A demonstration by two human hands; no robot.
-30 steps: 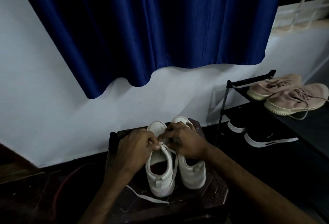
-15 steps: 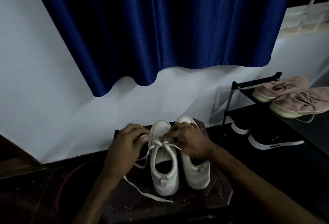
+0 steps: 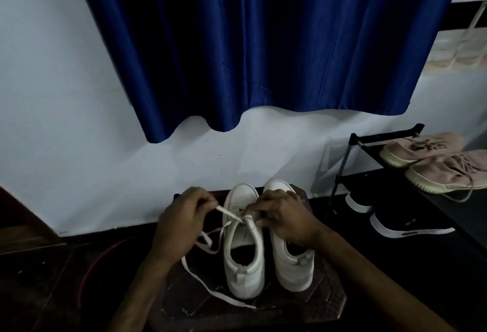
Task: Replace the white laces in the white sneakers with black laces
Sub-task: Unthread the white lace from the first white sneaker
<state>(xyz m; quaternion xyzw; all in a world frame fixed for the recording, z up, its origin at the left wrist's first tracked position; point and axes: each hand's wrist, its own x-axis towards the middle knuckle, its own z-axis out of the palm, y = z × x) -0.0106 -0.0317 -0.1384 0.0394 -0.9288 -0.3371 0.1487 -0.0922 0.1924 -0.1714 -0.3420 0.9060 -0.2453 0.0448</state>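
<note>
In the head view the white sneakers [image 3: 243,260] stand in the lower middle of the frame, and the white lace [image 3: 227,213] runs tight from the eyelets of the left one, up and to the left, into the left hand [image 3: 181,218], which pinches it. The right hand [image 3: 287,222] lies just right of these eyelets, its curled fingers holding the shoe there, so I judge the next pull should follow the lace's line toward the upper left.
</note>
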